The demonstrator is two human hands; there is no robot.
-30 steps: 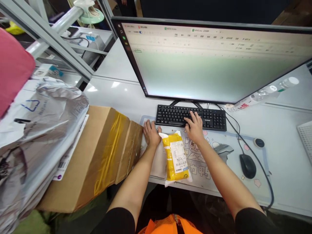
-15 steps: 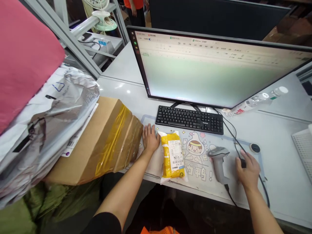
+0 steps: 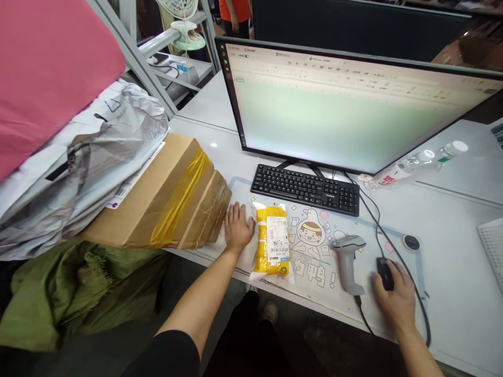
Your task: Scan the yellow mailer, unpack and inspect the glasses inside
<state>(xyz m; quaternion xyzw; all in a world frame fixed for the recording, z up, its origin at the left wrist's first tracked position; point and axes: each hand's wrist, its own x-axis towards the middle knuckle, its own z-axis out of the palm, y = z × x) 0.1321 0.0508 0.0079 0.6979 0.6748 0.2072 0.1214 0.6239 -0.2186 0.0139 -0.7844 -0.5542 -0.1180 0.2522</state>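
My left hand (image 3: 238, 226) lies flat on the printed desk mat (image 3: 236, 191), fingers spread, between a taped cardboard box (image 3: 173, 196) and a small parcel. That parcel (image 3: 262, 243) is yellow in clear wrapping, with a white label facing up. Over at the right, my right hand (image 3: 396, 296) rests around a black computer mouse (image 3: 385, 273), whose left side shows. A grey handheld barcode scanner (image 3: 347, 264) lies between the parcel and the mouse. Behind them sits a black keyboard (image 3: 304, 189), below a lit monitor (image 3: 334, 115) with a spreadsheet-like page.
Grey-white plastic mailer bags (image 3: 82, 162) and a pink package (image 3: 55, 73) are stacked on the box. Plastic bottles (image 3: 416, 165) lie right of the monitor. A cable (image 3: 408, 283) loops around my right hand. Green sacking (image 3: 86, 288) hangs below. Another person (image 3: 234, 15) stands beyond.
The whole view has shifted a little. My right hand and the mouse have slid slightly toward me, and more of the mouse shows. My left hand stays flat beside the parcel.
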